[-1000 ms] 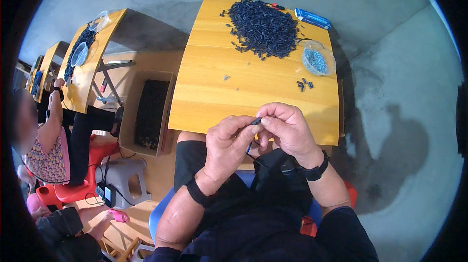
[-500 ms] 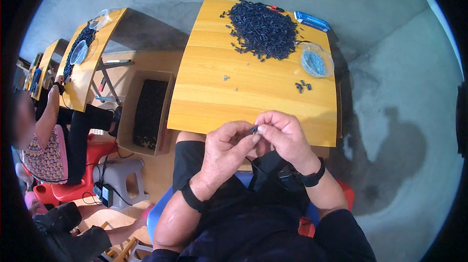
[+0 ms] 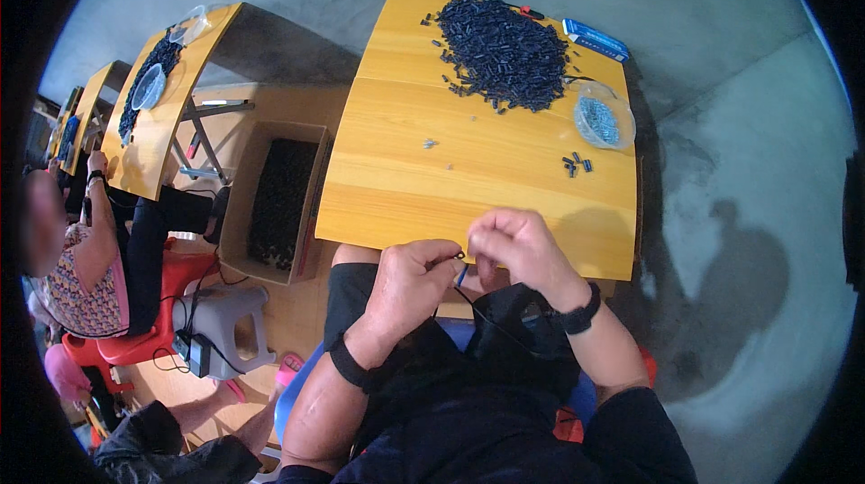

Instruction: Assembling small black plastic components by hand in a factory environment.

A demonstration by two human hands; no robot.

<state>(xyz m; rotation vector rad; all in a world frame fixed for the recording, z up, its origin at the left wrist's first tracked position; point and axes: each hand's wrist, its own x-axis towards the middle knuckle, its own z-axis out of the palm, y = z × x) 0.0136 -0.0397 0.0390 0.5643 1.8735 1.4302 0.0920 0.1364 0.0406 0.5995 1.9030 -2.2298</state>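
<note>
At the near edge of the table, my left hand (image 3: 407, 286) pinches a small black piece (image 3: 460, 256) between thumb and forefinger. My right hand (image 3: 521, 251) is just to the right, apart from it, with its fingers curled together and slightly blurred; what they hold, if anything, is hidden. A slim blue object (image 3: 462, 276) shows between the hands, near a thin dark cable running down to my lap. Ahead on the table (image 3: 387, 187) lies a big heap of small black tubular pieces (image 3: 505, 53). Several more black pieces (image 3: 577, 164) lie loose at the right.
A clear plastic tub of small silvery parts (image 3: 599, 121) stands at the table's right, below a blue-and-white box (image 3: 596, 40). Small pale bits (image 3: 430, 143) lie mid-table. Left on the floor is a cardboard box (image 3: 236, 214) of black pieces; beyond, a co-worker (image 3: 81, 286) sits at another table.
My hands have drawn apart: the right has moved off to the right, while the left keeps the small black piece. The blue object now shows between them. The view has shifted slightly.
</note>
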